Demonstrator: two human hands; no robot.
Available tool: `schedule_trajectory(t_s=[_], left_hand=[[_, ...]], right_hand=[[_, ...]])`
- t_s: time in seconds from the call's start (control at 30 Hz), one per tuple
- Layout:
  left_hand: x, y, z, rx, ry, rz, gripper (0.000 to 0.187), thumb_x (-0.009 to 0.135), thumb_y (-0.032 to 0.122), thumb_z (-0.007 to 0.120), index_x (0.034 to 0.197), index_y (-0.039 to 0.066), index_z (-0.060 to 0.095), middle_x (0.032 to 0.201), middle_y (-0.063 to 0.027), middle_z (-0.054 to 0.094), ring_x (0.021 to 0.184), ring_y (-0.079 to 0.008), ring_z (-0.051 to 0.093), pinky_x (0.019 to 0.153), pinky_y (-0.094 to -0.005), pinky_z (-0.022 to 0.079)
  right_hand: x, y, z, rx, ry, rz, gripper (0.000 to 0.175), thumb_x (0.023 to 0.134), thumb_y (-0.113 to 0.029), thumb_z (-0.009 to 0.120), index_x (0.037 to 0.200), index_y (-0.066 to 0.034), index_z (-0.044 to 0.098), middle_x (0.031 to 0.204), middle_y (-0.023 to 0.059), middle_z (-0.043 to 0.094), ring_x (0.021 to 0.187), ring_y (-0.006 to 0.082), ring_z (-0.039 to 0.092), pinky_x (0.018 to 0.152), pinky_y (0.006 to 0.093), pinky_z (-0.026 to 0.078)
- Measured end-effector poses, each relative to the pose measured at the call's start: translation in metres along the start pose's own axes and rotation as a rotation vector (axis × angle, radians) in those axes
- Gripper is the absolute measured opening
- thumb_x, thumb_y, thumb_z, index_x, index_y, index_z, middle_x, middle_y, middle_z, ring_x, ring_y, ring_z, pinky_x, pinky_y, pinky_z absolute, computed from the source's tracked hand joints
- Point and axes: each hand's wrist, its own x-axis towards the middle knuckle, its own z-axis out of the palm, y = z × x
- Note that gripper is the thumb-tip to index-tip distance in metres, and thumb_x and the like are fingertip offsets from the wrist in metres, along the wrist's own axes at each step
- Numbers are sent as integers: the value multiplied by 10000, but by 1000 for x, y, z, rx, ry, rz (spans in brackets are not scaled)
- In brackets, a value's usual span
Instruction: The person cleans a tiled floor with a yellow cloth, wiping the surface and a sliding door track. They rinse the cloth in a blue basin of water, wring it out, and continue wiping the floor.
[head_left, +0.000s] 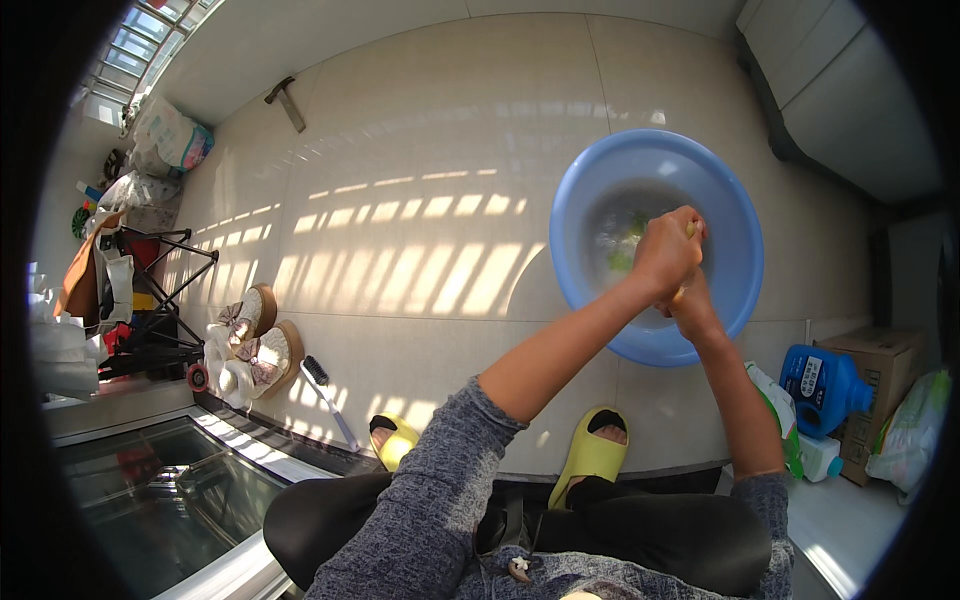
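A round blue plastic basin (568, 217) with cloudy water stands on the tiled floor in front of me. Over it my left hand (666, 251) and my right hand (688, 304) are clenched together, the left nearer the far side. Both grip a small yellowish item (691, 229), perhaps wet cloth; most of it is hidden by the fingers. Pale green patches (619, 261) show in the water beside my left hand, too blurred to name.
Left are a hammer (288, 105), fluffy bow-trimmed shoes (274, 360), a scrubbing brush (331, 405) and a black folding frame (161, 289). To the right stand a blue detergent bottle (817, 390), a white bottle (819, 456) and a cardboard box (862, 427). Yellow-green slippers (589, 457) are on my feet.
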Motion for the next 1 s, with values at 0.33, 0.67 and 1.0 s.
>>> schedule_trajectory(t_s=[0.33, 0.67, 1.0], left_hand=[[-19, -17, 9, 199, 125, -271, 154, 920, 185, 519, 883, 83, 628, 846, -176, 667, 827, -387, 634, 730, -446, 485], [-21, -19, 14, 159, 55, -201, 211, 897, 246, 569, 1019, 78, 612, 942, -203, 664, 895, -385, 636, 785, -441, 492], [2, 81, -142, 64, -300, -173, 808, 869, 458, 615, 1403, -74, 326, 1254, -222, 520, 1196, -292, 517, 989, -390, 437]], right_hand=[[20, 73, 2, -672, 279, -395, 293, 872, -209, 652, 1106, -41, 603, 866, 148, 704, 867, 269, 691, 685, 379, 506], [23, 81, -6, -486, 278, -430, 418, 861, -245, 663, 1200, -49, 518, 954, 83, 653, 779, 220, 646, 648, 360, 495], [-1, -78, 37, 312, -294, -104, 495, 913, -400, 634, 1266, -96, 468, 1051, 54, 598, 914, 162, 599, 741, 303, 480]])
